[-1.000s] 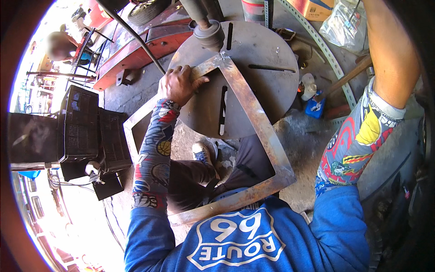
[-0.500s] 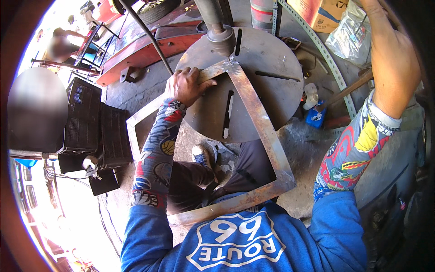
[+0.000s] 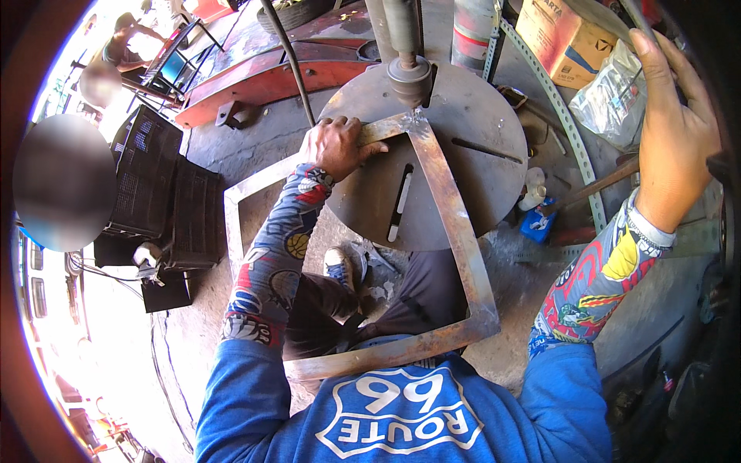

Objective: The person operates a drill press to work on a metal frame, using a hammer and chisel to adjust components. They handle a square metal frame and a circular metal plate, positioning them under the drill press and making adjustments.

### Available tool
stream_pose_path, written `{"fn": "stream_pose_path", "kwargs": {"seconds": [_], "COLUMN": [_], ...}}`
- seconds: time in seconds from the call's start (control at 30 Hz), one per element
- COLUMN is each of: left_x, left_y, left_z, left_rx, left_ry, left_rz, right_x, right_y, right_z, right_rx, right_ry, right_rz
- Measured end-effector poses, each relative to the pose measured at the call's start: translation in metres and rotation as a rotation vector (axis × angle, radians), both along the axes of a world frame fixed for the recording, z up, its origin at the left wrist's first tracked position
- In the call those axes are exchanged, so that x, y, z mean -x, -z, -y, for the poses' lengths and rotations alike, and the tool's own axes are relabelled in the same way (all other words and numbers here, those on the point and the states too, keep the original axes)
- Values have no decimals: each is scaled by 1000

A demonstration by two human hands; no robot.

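Note:
My left hand is closed over one side of a rusty square metal frame, close to its far corner. That corner rests on a round slotted steel table, while the near side of the frame lies across my lap, by my shirt. Above the corner hangs a drill press chuck; whether a bit touches the metal is hard to see. Raised at the far right, my right hand is wrapped around a grey lever, with the thumb on its near side. Part of the lever is hidden by the fingers.
Stacked black crates stand on the left, near a red steel beam. To the right are a perforated metal strip, a cardboard box, a plastic bag and a blue container. Another person sits far left.
The view has shifted, so the table, chuck and frame appear farther right and lower. My right hand has come down somewhat with the lever. My left hand keeps its hold on the frame.

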State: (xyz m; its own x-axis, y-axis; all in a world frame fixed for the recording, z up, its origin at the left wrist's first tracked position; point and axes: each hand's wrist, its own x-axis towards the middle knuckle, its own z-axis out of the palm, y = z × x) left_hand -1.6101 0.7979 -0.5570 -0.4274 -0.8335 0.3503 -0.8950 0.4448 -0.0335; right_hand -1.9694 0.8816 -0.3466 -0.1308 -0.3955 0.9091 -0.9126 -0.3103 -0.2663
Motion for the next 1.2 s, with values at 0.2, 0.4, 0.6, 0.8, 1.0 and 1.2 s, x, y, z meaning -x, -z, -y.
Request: {"fn": "stream_pose_path", "kwargs": {"seconds": [0.2,0.4,0.6,0.8,1.0,1.2], "left_x": [-1,-5,-8,-6,-7,-6], "left_y": [1,8,-3,-5,-6,-4], "left_z": [1,5,-6,-8,-7,-6], "left_rx": [-2,10,-18,-77,-93,-113], "left_ry": [-15,-19,-31,-45,-40,-54], "left_rz": [15,-20,-13,-53,-33,-38], "right_x": [-8,27,11,-14,-14,-18], "right_y": [7,4,10,6,5,3], "right_z": [-3,2,2,-6,-3,-6], "right_rx": [8,37,38,-61,-35,-30], "right_ry": [142,112,165,89,62,-7], "right_rz": [16,-547,-352,72,70,31]}}
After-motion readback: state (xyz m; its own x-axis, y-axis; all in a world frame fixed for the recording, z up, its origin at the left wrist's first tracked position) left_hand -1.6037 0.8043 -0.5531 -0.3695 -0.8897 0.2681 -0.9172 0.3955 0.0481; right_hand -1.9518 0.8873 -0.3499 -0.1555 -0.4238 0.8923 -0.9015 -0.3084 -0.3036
